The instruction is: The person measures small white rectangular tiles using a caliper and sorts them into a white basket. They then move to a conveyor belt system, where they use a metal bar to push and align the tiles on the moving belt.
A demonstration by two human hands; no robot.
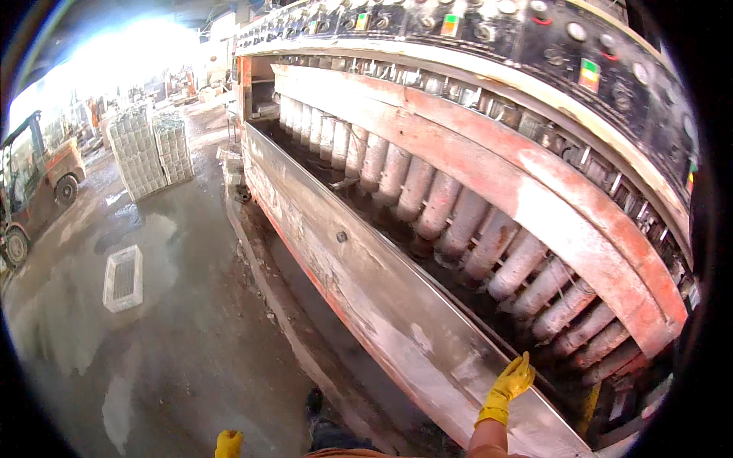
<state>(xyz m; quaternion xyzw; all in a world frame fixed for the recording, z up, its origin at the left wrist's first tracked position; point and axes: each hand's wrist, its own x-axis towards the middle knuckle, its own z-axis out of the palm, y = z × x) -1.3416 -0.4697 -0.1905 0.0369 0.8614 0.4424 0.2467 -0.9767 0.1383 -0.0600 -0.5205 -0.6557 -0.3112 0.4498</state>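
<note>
My right hand (513, 379), in a yellow rubber glove, rests on the top edge of a long metal side panel (382, 282). Its fingers are stretched out over that edge and hold nothing. Behind the panel, a row of thick, dirty upright cylinders (439, 200) runs the length of a large machine. A worn reddish cover beam (473, 145) spans their upper part. My left hand (228, 444), also in a yellow glove, hangs low at the bottom edge of the picture, away from the machine. Its fingers look curled, with nothing visible in them; part is cut off.
Along the machine's top runs a dark control panel (504, 46) with knobs and coloured switches. On the wet floor to the left lies a pale plastic crate (124, 278). Farther back stand wrapped pallet stacks (137, 149) and a forklift (38, 183). A shallow channel follows the machine's base.
</note>
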